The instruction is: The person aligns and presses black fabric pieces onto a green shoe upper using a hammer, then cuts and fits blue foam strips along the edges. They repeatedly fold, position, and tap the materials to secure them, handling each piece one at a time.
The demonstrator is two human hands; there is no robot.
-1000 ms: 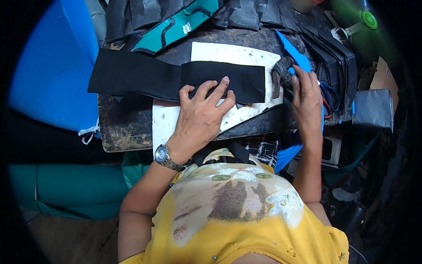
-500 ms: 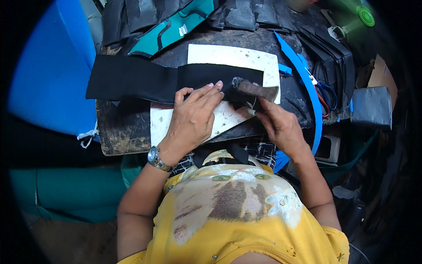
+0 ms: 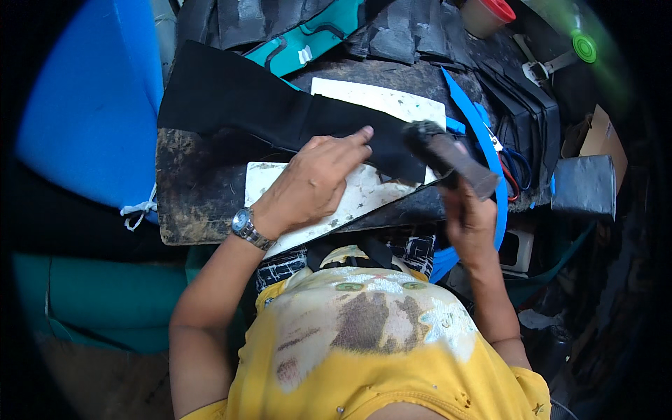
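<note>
Head view shows my left hand [image 3: 311,183] pressed flat, grasping nothing, on the black fabric strip [image 3: 280,115], whose long axis runs left to right across the tabletop [image 3: 196,203]. My right hand [image 3: 467,213] clenches a dark brush [image 3: 448,155] at the strip's right end, nearer than the left.

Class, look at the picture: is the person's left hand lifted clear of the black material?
No, the left hand lies flat on the black material, pressing it onto the white board.

left hand [image 3: 311,185] on fabric strip [image 3: 280,115] | strip on board [image 3: 364,199] | tool [image 3: 448,157] right
</note>
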